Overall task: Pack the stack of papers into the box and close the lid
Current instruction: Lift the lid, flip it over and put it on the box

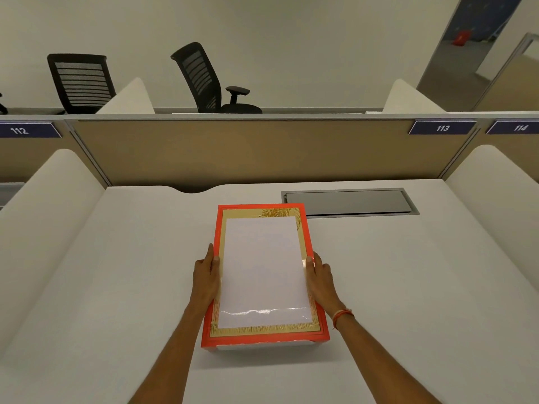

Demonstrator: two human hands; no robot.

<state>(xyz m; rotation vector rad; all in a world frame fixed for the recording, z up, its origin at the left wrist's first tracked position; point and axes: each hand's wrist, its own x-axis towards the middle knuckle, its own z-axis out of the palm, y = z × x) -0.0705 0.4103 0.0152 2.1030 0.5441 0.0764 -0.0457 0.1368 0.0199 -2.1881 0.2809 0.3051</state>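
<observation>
1. An orange box (264, 341) sits flat on the white desk (116, 272), close to the person and roughly in the middle of the desk.
2. Its top shows a gold border with a clear window, and white paper (264, 269) lies flat behind that window, inside the box.
3. The lid looks to be down on the box; whether it is fully seated, I cannot tell.
4. The left hand (206, 278) presses against the left long side of the box, fingers stretched along the edge and the thumb lying on the top rim.
5. The right hand (320, 279) does the same on the right long side, fingers flat against the wall, thumb on the top edge. An orange thread is tied round that wrist.
6. Neither hand is curled into a fist; both are fairly open and clasp the box between them.
7. Just beyond the box's far right corner is a grey hatch (350, 202) set into the desk.
8. Two black chairs (210, 80) stand behind the beige partition.
</observation>
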